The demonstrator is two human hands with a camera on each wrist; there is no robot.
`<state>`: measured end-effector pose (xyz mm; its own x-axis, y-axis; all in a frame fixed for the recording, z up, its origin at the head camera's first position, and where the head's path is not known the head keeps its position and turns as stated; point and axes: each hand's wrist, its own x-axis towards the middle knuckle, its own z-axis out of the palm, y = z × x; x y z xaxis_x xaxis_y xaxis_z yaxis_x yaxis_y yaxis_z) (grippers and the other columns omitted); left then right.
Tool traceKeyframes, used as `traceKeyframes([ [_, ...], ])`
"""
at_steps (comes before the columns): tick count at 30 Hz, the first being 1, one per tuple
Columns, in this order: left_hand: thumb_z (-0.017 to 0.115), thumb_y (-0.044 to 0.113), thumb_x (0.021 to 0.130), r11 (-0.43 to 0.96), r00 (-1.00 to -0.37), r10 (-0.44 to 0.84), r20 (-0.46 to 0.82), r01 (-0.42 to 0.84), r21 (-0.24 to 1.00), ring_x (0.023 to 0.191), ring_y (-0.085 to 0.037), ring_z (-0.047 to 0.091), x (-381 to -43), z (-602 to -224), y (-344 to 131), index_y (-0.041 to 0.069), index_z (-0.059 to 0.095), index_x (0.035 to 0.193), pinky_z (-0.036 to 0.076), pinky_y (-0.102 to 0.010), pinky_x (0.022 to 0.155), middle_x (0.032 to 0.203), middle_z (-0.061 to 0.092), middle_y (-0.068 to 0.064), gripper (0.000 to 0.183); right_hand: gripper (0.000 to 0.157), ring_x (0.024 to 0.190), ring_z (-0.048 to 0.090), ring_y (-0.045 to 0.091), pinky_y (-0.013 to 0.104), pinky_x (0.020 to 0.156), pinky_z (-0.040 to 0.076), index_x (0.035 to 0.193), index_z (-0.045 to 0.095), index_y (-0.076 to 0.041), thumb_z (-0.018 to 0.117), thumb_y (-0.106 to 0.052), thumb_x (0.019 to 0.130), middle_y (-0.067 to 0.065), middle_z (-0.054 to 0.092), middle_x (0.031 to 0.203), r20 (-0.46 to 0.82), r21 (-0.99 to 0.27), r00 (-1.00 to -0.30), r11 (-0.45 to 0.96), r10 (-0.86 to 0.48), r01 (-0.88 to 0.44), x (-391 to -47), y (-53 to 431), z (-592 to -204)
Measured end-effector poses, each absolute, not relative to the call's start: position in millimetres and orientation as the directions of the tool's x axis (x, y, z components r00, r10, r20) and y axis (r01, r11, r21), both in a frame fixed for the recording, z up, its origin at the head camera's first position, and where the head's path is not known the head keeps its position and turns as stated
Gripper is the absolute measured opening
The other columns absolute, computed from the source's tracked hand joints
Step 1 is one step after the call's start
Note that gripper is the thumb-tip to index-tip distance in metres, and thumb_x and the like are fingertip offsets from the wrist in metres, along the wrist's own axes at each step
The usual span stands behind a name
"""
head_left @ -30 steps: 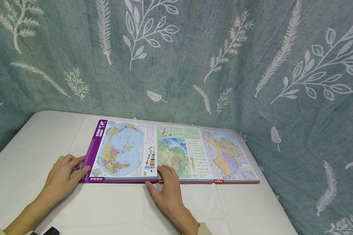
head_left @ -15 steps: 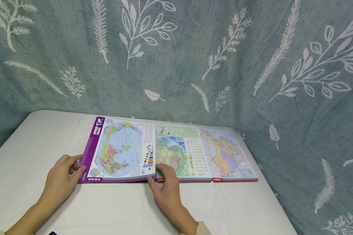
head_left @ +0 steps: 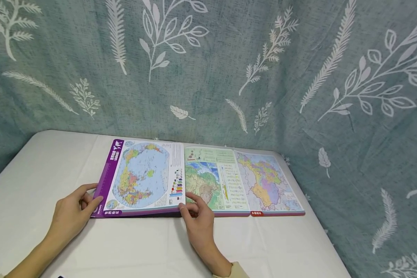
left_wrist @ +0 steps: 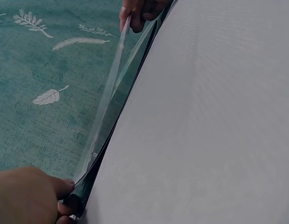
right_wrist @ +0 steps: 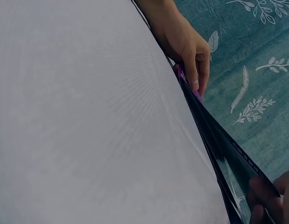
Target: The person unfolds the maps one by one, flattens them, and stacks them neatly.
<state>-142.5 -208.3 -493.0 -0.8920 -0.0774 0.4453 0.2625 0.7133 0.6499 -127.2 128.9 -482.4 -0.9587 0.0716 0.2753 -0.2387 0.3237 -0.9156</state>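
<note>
A glossy world map with a purple left border lies at the left of a row of maps in the head view. My left hand pinches its left edge near the front corner, thumb on top. At its near right corner, my right hand grips the sheet between thumb and fingers. That corner is raised, and a dark gap shows beneath the front edge. In the right wrist view the lifted map slants up from the table towards the right fingers. The fingertips under the sheet are hidden.
A green-and-blue relief map adjoins the world map on the right, partly behind my right hand. Farther right lies a coloured regional map. A white cloth covers the table; a green leaf-patterned curtain hangs behind it.
The right hand has taken hold of the world map's near right corner and raised it slightly, widening the gap below. The left hand keeps its place at the left edge.
</note>
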Motion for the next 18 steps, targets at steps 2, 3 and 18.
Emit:
traceKeyframes([
  [2, 0.081, 0.007, 0.091, 0.718, -0.895, -0.073, 0.441, 0.259, 0.646, 0.058, -0.001, 0.041, -142.0, -492.7, -208.5, -0.002, 0.069, 0.124, 0.031, -0.021, 0.054, 0.068, 0.056, 0.003, 0.037, 0.034, 0.071, 0.067, 0.009, 0.02, 0.071, 0.054, 0.129, 0.069, -0.008, 0.077, -0.018, 0.098, 0.007, 0.078, 0.079, 0.214, -0.944, -0.974, 0.273, 0.071, -0.187, -127.4, 128.6, -482.2],
  [3, 0.081, 0.008, 0.091, 0.721, -0.896, -0.072, 0.438, 0.257, 0.644, 0.058, -0.001, 0.041, -142.0, -492.7, -208.6, -0.002, 0.069, 0.124, 0.031, -0.021, 0.054, 0.068, 0.056, 0.003, 0.036, 0.032, 0.071, 0.068, 0.01, 0.019, 0.07, 0.053, 0.128, 0.07, -0.006, 0.077, -0.017, 0.098, 0.007, 0.078, 0.079, 0.189, -0.953, -0.98, 0.251, 0.065, -0.167, -127.6, 128.5, -481.9],
  [18, 0.078, 0.007, 0.093, 0.73, -0.905, -0.05, 0.422, 0.255, 0.634, 0.059, -0.001, 0.041, -142.4, -493.1, -208.5, -0.003, 0.068, 0.125, 0.031, -0.024, 0.055, 0.069, 0.056, 0.003, 0.035, 0.015, 0.081, 0.079, 0.025, 0.028, 0.076, 0.061, 0.099, 0.071, -0.001, 0.073, -0.016, 0.101, 0.012, 0.079, 0.079, 0.152, -0.982, -0.987, 0.123, 0.053, -0.144, -129.0, 132.0, -480.0],
])
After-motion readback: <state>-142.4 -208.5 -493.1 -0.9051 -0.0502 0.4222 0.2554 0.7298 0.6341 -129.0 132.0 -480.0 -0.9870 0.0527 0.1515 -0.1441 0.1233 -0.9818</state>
